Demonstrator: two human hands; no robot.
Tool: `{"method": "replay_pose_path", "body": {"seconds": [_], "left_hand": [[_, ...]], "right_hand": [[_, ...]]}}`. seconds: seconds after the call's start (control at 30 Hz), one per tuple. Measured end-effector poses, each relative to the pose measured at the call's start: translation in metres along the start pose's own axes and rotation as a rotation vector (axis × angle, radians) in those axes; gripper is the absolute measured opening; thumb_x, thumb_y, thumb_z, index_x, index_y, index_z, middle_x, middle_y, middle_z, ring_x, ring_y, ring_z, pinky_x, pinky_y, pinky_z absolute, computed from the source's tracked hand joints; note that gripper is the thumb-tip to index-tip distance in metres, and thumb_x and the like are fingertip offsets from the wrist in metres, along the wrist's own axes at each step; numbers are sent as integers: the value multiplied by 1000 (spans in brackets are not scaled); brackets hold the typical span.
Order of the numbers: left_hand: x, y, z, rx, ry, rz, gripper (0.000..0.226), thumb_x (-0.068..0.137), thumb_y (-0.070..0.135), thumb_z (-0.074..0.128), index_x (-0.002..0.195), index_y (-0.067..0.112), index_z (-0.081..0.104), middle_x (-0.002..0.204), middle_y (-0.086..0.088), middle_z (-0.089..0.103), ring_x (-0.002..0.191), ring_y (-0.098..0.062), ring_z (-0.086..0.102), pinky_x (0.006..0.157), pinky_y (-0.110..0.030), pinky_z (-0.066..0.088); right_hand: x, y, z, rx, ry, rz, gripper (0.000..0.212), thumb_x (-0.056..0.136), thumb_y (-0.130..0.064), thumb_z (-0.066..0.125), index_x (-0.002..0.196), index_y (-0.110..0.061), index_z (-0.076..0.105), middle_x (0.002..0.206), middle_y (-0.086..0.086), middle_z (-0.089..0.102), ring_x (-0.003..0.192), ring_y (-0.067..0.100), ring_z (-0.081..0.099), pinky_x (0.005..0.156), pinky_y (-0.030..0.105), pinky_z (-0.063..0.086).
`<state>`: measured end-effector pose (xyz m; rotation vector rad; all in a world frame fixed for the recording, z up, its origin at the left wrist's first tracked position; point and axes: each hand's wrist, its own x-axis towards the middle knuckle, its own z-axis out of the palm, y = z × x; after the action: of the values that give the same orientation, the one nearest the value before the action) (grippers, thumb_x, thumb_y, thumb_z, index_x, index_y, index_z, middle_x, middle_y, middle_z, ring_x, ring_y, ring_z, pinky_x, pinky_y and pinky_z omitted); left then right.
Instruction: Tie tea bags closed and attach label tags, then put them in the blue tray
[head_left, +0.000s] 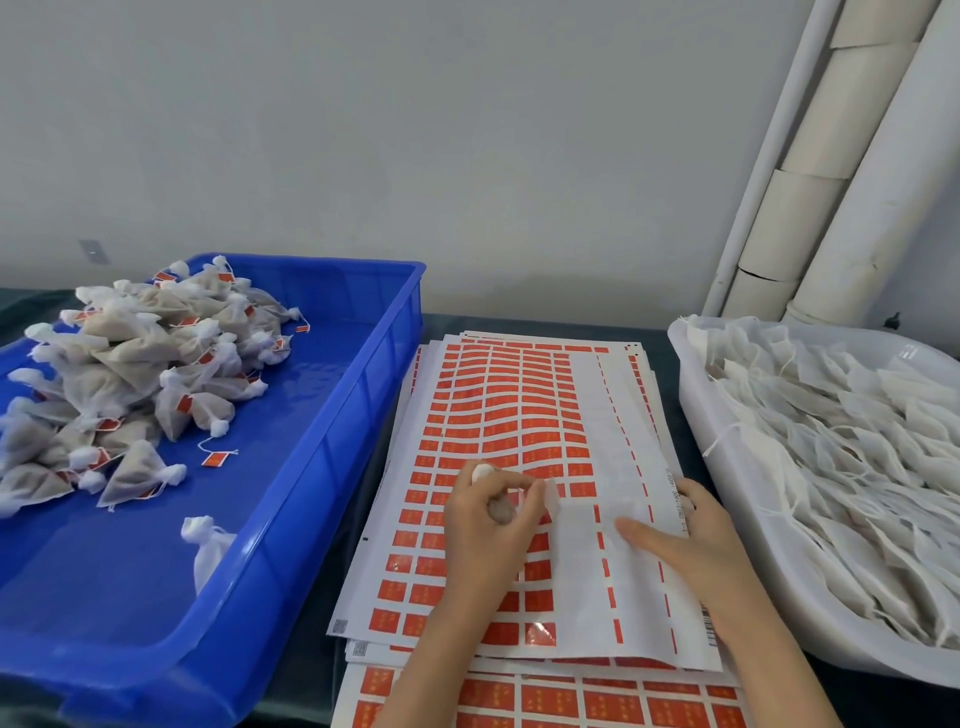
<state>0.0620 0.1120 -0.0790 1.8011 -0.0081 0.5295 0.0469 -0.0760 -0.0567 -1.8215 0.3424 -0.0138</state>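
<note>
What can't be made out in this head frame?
Head view: tea bag in the left hand, mostly covered by that hand; tied or tagged, cannot tell.
Head view: print on the red labels, too small and blurred.
Head view: blue tray, left and near sides cut by the frame edge.
Head view: white tray, right side cut by the frame edge.
Head view: label sheet margin print, partly under the right hand.

blue tray (374, 374), red-and-white label sheets (519, 405)
</note>
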Motion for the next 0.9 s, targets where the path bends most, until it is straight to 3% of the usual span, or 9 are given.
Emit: {"method": "replay_pose_path", "body": {"seconds": [0.13, 0.2, 0.3, 0.37, 0.47, 0.57, 0.63, 0.77, 0.9], "left_hand": [[2, 0, -2, -34, 162, -31, 9, 81, 37, 72, 77, 40, 65, 82, 17, 62, 92, 1, 55, 72, -2, 43], [2, 1, -2, -46, 163, -47, 7, 81, 37, 73, 78, 37, 66, 82, 16, 62, 92, 1, 55, 73, -1, 42], [0, 3, -1, -43, 56, -37, 7, 81, 36, 73, 81, 30, 70, 87, 10, 64, 94, -1, 55, 73, -4, 44], [-1, 6, -2, -52, 8, -20, 8, 80, 37, 74, 81, 29, 71, 87, 8, 63, 92, -3, 55, 73, -7, 46], [0, 9, -3, -70, -13, -2, 10, 79, 36, 75, 80, 27, 72, 86, 6, 62, 90, -6, 55, 71, -8, 47], [0, 9, -2, -70, -37, 6, 12, 79, 35, 75, 82, 23, 74, 85, 4, 62, 88, -7, 55, 69, -9, 48], [-1, 7, -2, -73, -57, 10, 11, 79, 33, 76, 82, 22, 75, 84, 3, 61, 86, -7, 55, 67, -10, 48], [0, 8, -3, -102, -126, 31, 9, 83, 30, 73, 87, 22, 75, 85, 4, 62, 86, -11, 56, 69, -14, 49], [0, 12, -8, -225, -183, -12, 28, 91, 43, 48, 108, 36, 69, 100, 17, 67, 101, -4, 60, 83, -12, 48]], "right_hand": [[5, 5, 1, -154, 48, -76, 77, 68, -36, 85, 125, -42, 33, 119, -17, 45, 103, 9, 51, 92, 40, 47], [5, 8, 1, -188, 67, -139, 79, 69, -36, 83, 130, -41, 33, 124, -16, 45, 108, 9, 47, 96, 39, 44], [2, 11, 6, -329, 197, -378, 66, 76, -35, 77, 130, -39, 40, 137, -13, 43, 120, 8, 42, 103, 35, 34], [-1, 5, 12, -383, 218, -495, 48, 78, -42, 70, 121, -43, 49, 132, -22, 45, 118, 2, 41, 101, 27, 29], [-6, -9, 26, -332, 39, -484, 33, 71, -53, 59, 103, -51, 54, 111, -43, 45, 102, -8, 50, 89, 10, 30], [-4, -15, 40, -318, -77, -537, 34, 70, -52, 62, 103, -50, 56, 99, -48, 52, 100, -20, 52, 84, 4, 32], [-2, -14, 46, -274, -85, -548, 32, 70, -49, 64, 102, -47, 59, 94, -47, 56, 101, -21, 51, 84, 5, 37], [-1, -12, 48, -168, -61, -543, 26, 71, -47, 66, 97, -42, 64, 96, -38, 64, 96, -10, 61, 79, 12, 50], [-1, -10, 39, -28, -2, -479, 33, 71, -47, 69, 102, -36, 64, 91, -25, 70, 88, 1, 67, 78, 16, 52]]}}
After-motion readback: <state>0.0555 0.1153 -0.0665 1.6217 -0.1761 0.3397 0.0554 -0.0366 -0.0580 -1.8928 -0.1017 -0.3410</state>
